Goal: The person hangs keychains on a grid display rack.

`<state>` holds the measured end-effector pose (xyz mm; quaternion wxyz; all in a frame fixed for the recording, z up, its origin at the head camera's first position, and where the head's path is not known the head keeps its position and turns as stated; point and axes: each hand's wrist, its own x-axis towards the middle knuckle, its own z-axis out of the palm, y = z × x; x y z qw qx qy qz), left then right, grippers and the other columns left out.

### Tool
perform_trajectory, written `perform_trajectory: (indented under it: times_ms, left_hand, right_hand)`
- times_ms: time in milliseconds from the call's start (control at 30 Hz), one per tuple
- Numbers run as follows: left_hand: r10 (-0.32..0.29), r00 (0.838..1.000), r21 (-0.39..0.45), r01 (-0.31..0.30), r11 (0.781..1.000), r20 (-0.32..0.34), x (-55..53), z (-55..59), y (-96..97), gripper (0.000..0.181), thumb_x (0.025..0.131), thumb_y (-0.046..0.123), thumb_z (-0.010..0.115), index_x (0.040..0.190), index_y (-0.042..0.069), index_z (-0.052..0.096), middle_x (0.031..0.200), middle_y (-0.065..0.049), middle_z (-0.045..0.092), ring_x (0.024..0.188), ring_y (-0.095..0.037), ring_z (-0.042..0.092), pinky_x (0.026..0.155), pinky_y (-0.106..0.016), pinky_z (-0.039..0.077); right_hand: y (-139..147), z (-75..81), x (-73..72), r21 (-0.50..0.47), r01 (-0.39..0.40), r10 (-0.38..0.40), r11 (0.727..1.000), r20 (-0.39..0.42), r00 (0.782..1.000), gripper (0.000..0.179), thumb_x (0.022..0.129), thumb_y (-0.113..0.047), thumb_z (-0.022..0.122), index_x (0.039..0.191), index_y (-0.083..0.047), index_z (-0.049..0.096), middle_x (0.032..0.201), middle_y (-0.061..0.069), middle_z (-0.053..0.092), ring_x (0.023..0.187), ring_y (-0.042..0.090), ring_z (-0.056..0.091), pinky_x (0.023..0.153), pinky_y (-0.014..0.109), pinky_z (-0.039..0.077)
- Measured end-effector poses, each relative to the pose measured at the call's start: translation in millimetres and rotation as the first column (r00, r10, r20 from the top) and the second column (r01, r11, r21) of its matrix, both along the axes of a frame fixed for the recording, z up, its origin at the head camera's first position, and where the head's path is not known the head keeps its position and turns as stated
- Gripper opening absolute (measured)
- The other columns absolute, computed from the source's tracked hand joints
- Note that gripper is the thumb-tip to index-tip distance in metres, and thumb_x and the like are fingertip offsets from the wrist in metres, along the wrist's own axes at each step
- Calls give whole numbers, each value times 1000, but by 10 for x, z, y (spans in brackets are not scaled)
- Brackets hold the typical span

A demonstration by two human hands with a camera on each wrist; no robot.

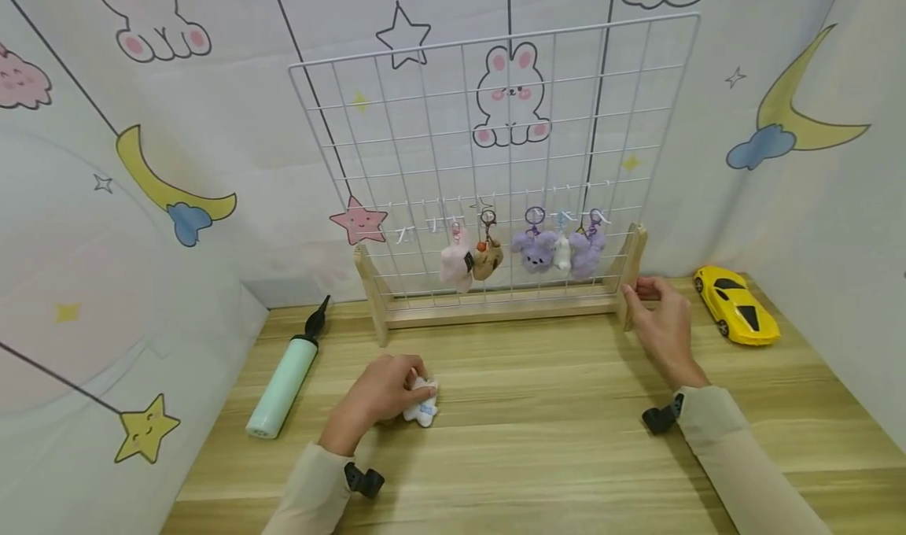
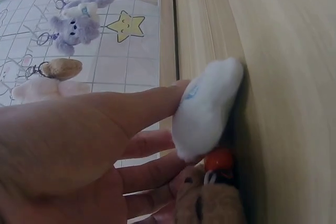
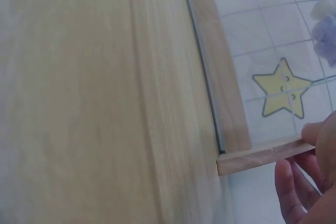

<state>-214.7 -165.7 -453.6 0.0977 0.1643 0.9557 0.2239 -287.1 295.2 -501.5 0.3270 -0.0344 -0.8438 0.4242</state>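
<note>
On the table, my left hand (image 1: 385, 385) pinches a small white plush charm (image 1: 422, 403) with thumb and fingers. In the left wrist view a brown plush charm (image 2: 212, 203) with a red bead sits under the curled fingers; whether they hold it I cannot tell. My right hand (image 1: 663, 322) grips the wooden side post (image 3: 262, 153) of the white wire grid rack (image 1: 513, 165). From hooks on the grid hang a pink plush (image 1: 456, 266), a brown plush (image 1: 488, 260), a purple plush (image 1: 535, 252), a white plush (image 1: 562, 253) and another purple plush (image 1: 586, 255).
A mint-green hand pump (image 1: 283, 389) with a black nozzle lies left of the rack. At the right stands a yellow toy car (image 1: 738, 305). Behind the rack, a patterned cloth (image 1: 233, 86) borders the wooden table (image 1: 517, 425).
</note>
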Motion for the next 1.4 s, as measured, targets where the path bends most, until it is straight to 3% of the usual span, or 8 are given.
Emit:
perform_trajectory:
  times_ms: [233,567,767,900,1100,1233,1333,1400]
  left_hand:
    - [-54,998,97,51,994,38,-49,-4,71,12,102,19,76,102,12,66,74,-1,63,56,-13,53,53,-28,43]
    - [-54,994,237,75,969,-94,-148,-64,101,27,97,5,75,123,10,70,110,-8,77,89,-13,66,77,-31,55]
    - [34,989,363,21,932,-144,-169,-6,123,20,102,8,73,120,15,81,113,-5,75,86,-18,60,69,-29,51]
    - [133,968,461,-19,887,-215,-209,89,161,17,101,12,78,115,16,85,115,-4,79,91,-22,63,74,-37,54]
    - [279,909,618,-29,786,-311,-266,265,220,13,100,24,80,110,17,86,110,-3,83,99,-22,70,93,-47,59]
    - [341,879,707,-5,707,-334,-286,370,249,19,101,22,79,118,13,80,109,-6,83,100,-18,71,90,-35,59]
    - [377,875,790,8,614,-302,-303,427,285,27,101,20,79,126,11,76,109,-10,84,100,-15,72,87,-25,57]
    - [395,885,854,7,519,-247,-314,455,317,29,101,18,79,129,10,75,110,-10,84,100,-14,72,87,-22,56]
  right_hand:
    - [-12,9,-11,9,3,-3,1000,-16,1000,29,101,-22,77,113,5,76,106,22,81,91,22,72,75,5,43]
    - [-1,-10,29,7,16,-16,1000,-6,1000,28,101,-25,78,110,2,76,103,22,81,85,9,68,72,14,48]
    - [-2,3,32,11,14,-14,1000,-17,1000,27,101,-25,78,109,1,76,102,22,81,85,14,70,75,18,49]
    - [2,3,31,13,14,-14,1000,-24,1000,27,101,-24,79,109,2,76,102,22,81,85,15,71,76,19,49]
    - [-1,-3,24,14,16,-16,1000,-9,1000,29,101,-25,78,111,2,76,104,21,81,85,-1,63,76,18,48]
    - [-15,-1,24,16,14,-14,1000,-8,1000,28,101,-25,78,111,2,76,104,21,81,87,9,69,74,13,44]
    - [-21,-2,23,14,13,-13,1000,-11,1000,28,101,-23,78,111,2,76,104,22,81,89,21,72,74,9,42]
    - [-22,-4,26,11,13,-12,1000,-12,1000,27,101,-23,78,111,3,76,104,22,81,90,25,72,74,9,41]
